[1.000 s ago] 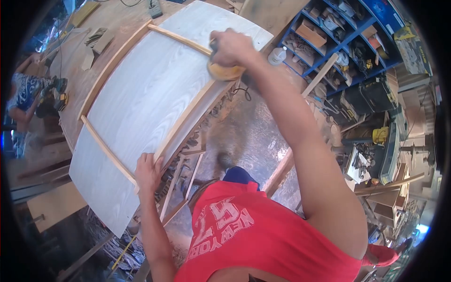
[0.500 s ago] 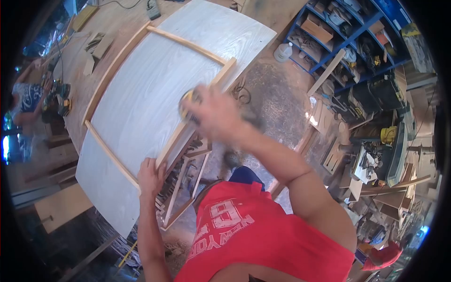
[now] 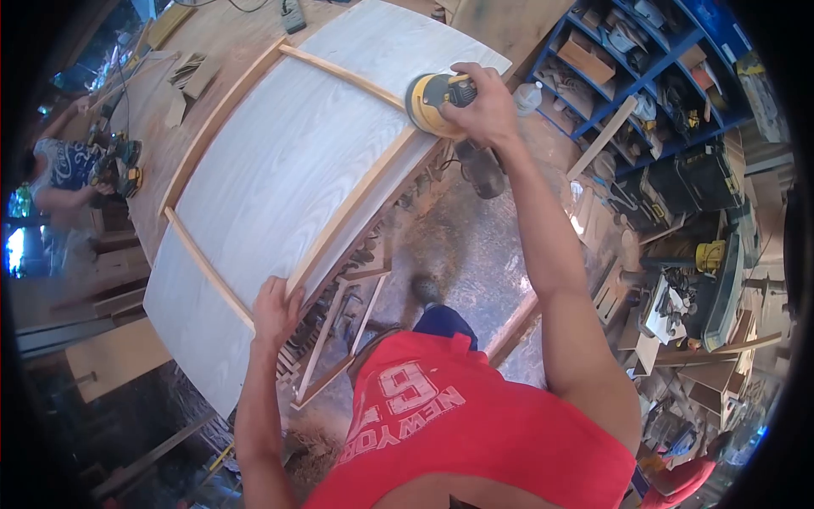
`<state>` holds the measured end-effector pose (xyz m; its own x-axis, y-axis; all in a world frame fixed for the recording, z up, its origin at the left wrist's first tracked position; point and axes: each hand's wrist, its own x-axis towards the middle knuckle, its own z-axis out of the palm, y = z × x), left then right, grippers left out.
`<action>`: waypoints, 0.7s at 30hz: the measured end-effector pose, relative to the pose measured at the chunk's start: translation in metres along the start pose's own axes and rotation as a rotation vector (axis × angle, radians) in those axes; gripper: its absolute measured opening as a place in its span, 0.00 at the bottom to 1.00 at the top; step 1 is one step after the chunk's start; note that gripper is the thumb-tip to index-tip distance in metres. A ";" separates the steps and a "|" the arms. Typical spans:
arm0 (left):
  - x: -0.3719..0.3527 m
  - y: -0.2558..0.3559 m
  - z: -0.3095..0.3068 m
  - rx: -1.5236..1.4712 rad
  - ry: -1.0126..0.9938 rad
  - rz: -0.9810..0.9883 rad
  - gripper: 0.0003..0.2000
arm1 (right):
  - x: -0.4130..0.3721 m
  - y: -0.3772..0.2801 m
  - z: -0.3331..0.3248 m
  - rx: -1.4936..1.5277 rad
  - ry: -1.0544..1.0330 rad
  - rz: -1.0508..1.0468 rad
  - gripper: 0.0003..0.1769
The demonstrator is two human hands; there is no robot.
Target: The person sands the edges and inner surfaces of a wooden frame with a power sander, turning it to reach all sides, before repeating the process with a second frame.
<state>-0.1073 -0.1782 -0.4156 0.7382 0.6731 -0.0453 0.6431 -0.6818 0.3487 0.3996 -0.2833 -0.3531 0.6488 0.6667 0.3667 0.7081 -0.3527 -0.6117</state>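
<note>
A rectangular frame of light wood strips (image 3: 354,191) lies on a pale, grey-white panel (image 3: 280,144). My right hand (image 3: 487,110) grips a yellow and black sander (image 3: 434,103), whose round base sits at the frame's near right corner. A dark dust canister (image 3: 481,170) hangs from the sander's side. At the frame's near left corner, my left hand (image 3: 276,312) is closed around the end of the long strip, with its fingers over the wood.
Blue shelves (image 3: 585,85) full of parts stand at the upper right, beside a clear jug (image 3: 527,98). A co-worker (image 3: 64,174) holds a power tool (image 3: 127,170) at the far left. Clamps (image 3: 339,318) lie below the panel.
My right hand has carried the sander away from my body, along the near strip to its far right corner. My left hand stays at the near left corner.
</note>
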 end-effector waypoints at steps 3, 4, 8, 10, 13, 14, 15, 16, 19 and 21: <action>0.001 0.001 0.001 -0.004 0.011 0.006 0.14 | -0.039 -0.027 0.009 0.019 -0.005 -0.042 0.33; 0.001 0.002 0.000 -0.003 0.003 0.007 0.14 | -0.062 -0.044 0.015 0.001 -0.003 -0.086 0.32; -0.001 0.002 -0.002 -0.020 0.002 0.019 0.13 | -0.161 -0.112 0.056 0.079 -0.006 -0.324 0.32; -0.001 0.001 -0.002 -0.033 0.006 0.027 0.13 | -0.204 -0.145 0.059 0.136 -0.109 -0.395 0.32; -0.005 -0.004 0.000 -0.049 0.014 0.059 0.14 | -0.228 -0.169 0.066 0.135 -0.128 -0.415 0.33; -0.005 -0.007 0.000 -0.052 0.024 0.087 0.14 | -0.227 -0.170 0.065 0.137 -0.138 -0.425 0.33; -0.007 -0.006 -0.003 -0.056 -0.006 0.092 0.17 | -0.219 -0.166 0.063 0.111 -0.077 -0.398 0.33; -0.010 -0.008 -0.010 -0.060 -0.039 0.086 0.19 | -0.214 -0.164 0.062 0.094 -0.025 -0.372 0.32; -0.017 -0.054 -0.029 -0.247 -0.009 -0.008 0.29 | -0.206 -0.157 0.055 0.090 -0.014 -0.285 0.32; -0.021 -0.099 -0.032 -0.231 0.170 -0.059 0.31 | -0.211 -0.161 0.054 0.058 -0.019 -0.284 0.31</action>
<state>-0.1935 -0.1155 -0.4192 0.6436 0.7613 0.0793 0.6059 -0.5701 0.5549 0.1339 -0.3315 -0.3696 0.4213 0.7455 0.5165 0.8432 -0.1124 -0.5257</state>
